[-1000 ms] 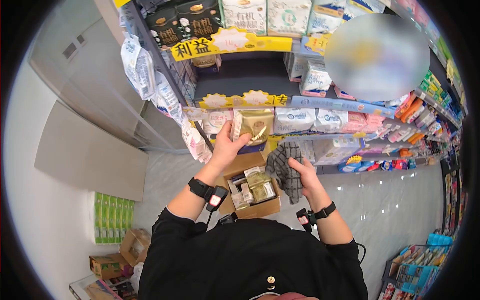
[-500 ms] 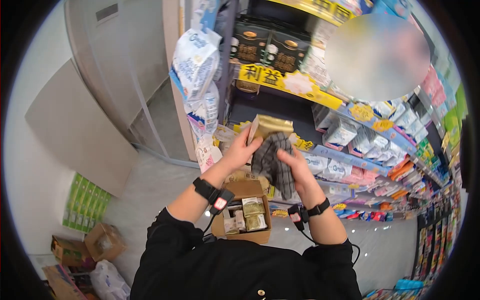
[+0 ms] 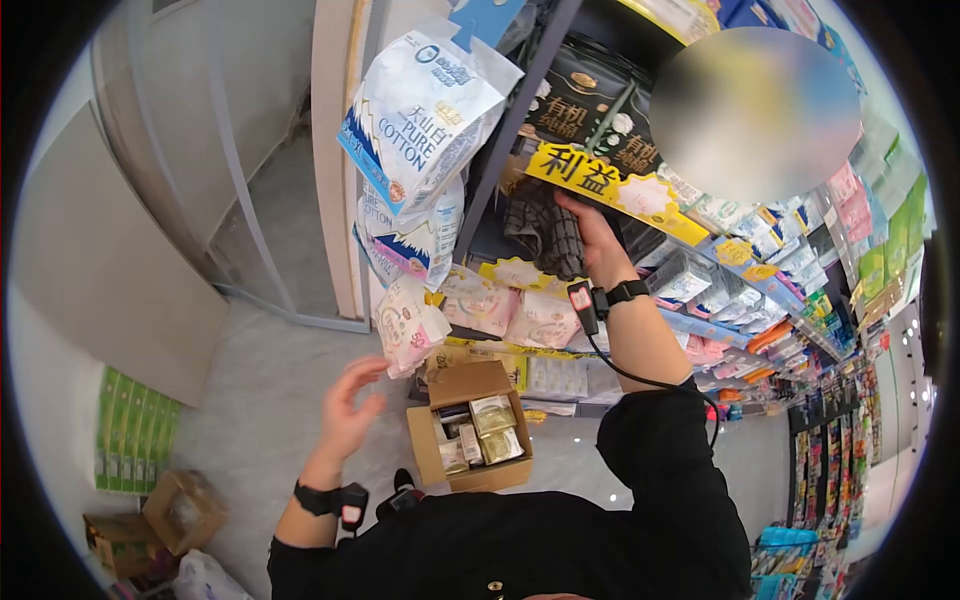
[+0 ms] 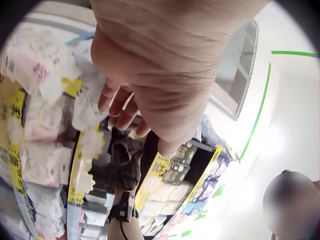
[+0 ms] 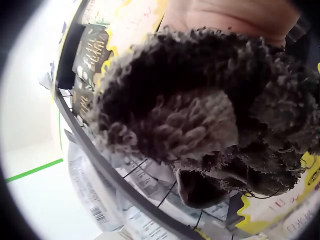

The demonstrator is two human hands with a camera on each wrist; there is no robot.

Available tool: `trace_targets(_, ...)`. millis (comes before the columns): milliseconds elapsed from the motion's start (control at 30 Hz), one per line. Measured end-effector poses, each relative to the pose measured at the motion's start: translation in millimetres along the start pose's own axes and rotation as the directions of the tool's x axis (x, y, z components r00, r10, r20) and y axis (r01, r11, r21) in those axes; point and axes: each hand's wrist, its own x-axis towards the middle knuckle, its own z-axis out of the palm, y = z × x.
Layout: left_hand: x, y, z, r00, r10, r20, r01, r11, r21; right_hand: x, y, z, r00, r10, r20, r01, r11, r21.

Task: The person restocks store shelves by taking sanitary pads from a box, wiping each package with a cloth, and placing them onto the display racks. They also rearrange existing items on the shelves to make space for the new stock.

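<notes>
My right hand [image 3: 600, 240] reaches into the dark shelf bay and holds a dark grey checked cloth [image 3: 545, 230]. The right wrist view shows its looped, fluffy pile up close, with the cloth [image 5: 200, 125] covering most of the fingers. Out to the left, my left hand [image 3: 350, 410] holds nothing, its fingers loosely bent, just below a hanging pink-and-white pack [image 3: 408, 325]. On the floor, an open cardboard box [image 3: 425, 450] contains several gold and white packs [image 3: 495, 425].
Large white-and-blue cotton packs [image 3: 425, 110] hang on the shelf's side. Above the bay are black packs [image 3: 575, 105] and a yellow price strip [image 3: 570, 175]; pink packs [image 3: 480, 305] line the shelf below. A grey panel [image 3: 110, 260] leans at the left.
The gold pack that my left hand held beside the cloth has left that hand, which dropped back left. My right hand moved up and into the shelf with the cloth. The view swung and came closer.
</notes>
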Motion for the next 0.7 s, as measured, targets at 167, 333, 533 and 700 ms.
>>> trace_targets(167, -58.3, -29.4, -46.2, 0.94, -0.22, -0.263, 0.169, 0.964, -0.204, 32.1, 12.7, -8.9, 0.998, 0.027, -0.051, -0.026, 1.0, 0.011)
trace_targets(333, -83.3, -21.9, -32.1, 0.919, -0.189, -0.346, 0.171, 0.982, -0.083, 52.7, 25.3, -8.1, 0.994, 0.057, -0.088, -0.067, 0.991, -0.12)
trace_targets(533, -88.0, 0.1, -7.8, 0.879, -0.172, -0.445, 0.17, 0.984, -0.045, 43.7, 10.8, -4.9, 1.0, 0.012, -0.011, -0.014, 0.967, -0.256)
trace_targets(700, -89.8, 5.9, 14.9, 0.868, -0.181, -0.463, 0.201, 0.98, -0.005, 24.8, -2.1, 4.0, 0.986, 0.168, -0.006, -0.158, 0.913, -0.377)
